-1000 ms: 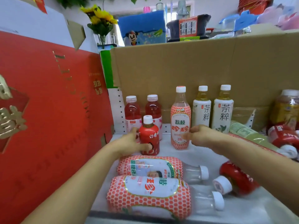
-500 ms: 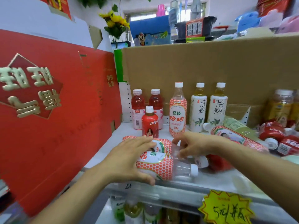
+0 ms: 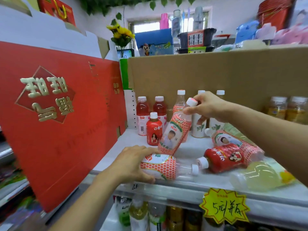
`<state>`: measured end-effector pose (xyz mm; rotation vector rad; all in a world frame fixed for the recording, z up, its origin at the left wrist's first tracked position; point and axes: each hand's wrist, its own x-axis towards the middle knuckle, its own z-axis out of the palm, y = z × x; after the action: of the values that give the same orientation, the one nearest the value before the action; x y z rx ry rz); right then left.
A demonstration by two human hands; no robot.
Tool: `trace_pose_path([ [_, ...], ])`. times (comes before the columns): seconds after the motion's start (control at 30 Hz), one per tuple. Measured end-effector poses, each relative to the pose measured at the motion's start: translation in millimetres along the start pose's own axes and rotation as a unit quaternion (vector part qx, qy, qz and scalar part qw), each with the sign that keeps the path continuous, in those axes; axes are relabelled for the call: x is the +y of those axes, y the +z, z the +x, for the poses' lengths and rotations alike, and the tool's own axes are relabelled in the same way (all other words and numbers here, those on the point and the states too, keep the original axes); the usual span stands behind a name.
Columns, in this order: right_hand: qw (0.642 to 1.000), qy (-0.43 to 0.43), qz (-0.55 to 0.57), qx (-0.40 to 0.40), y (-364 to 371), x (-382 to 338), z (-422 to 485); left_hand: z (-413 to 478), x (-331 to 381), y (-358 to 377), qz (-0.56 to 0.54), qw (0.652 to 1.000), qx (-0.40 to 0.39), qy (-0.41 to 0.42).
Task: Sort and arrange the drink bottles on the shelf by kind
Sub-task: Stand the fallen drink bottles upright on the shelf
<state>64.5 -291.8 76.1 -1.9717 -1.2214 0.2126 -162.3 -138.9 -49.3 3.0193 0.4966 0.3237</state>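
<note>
My right hand (image 3: 206, 105) grips the neck of an orange-patterned lychee bottle (image 3: 175, 132), which leans tilted with its base on the white shelf (image 3: 191, 184). My left hand (image 3: 133, 162) is closed over a second lychee bottle (image 3: 166, 167) lying on its side at the shelf's front edge. A small red bottle (image 3: 154, 130) stands upright just behind. Two pink drink bottles (image 3: 150, 110) and another lychee bottle (image 3: 180, 99) stand at the back. Two white tea bottles (image 3: 215, 125) are partly hidden by my right hand.
A red bottle (image 3: 223, 157), another lychee bottle (image 3: 233, 142) and a pale yellow bottle (image 3: 260, 177) lie on the shelf's right part. Amber bottles (image 3: 286, 109) stand far right. A red gift box (image 3: 58, 114) walls the left, cardboard (image 3: 216, 72) the back. A yellow price tag (image 3: 225, 207) hangs below.
My right hand has lifted the rear lychee bottle by its neck from lying flat to a tilted stand. My left hand stays on the front lying bottle.
</note>
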Motion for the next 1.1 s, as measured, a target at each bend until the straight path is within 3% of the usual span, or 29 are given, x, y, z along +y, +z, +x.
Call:
trace_pose_path([
  [0.2, 1.0, 0.008, -0.004, 0.0, 18.8, -21.8, 36.1, 6.1, -4.8, 2.7, 0.019, 1.0, -0.004, 0.016],
  [0.37, 0.999, 0.013, -0.044, -0.025, 27.2, -29.6, 55.4, 3.7, -16.7, 4.9, -0.089, 0.996, 0.019, 0.001],
  [0.43, 0.999, 0.016, -0.041, -0.022, 27.1, -28.9, 56.3, 3.4, -25.5, 8.0, -0.205, 0.977, 0.056, -0.027],
  [0.53, 1.0, 0.014, -0.009, -0.013, 29.8, -25.2, 49.3, 9.8, -35.5, 10.6, -0.376, 0.918, 0.117, -0.051],
  [0.67, 0.998, 0.055, 0.04, -0.017, 50.4, -8.4, 30.0, 31.4, -33.4, 10.7, -0.495, 0.846, 0.176, -0.09],
  [0.77, 0.989, 0.098, 0.095, -0.047, 79.4, 17.4, 14.0, 48.6, -32.6, 16.7, -0.552, 0.807, 0.177, -0.113],
  [0.97, 0.985, 0.095, 0.143, 0.005, 122.4, 34.7, 8.8, 69.2, -40.2, 19.6, -0.563, 0.801, 0.17, -0.109],
  [1.1, 0.991, 0.073, 0.113, 0.023, 131.1, 39.8, 8.6, 71.8, -37.2, 21.8, -0.564, 0.795, 0.186, -0.125],
])
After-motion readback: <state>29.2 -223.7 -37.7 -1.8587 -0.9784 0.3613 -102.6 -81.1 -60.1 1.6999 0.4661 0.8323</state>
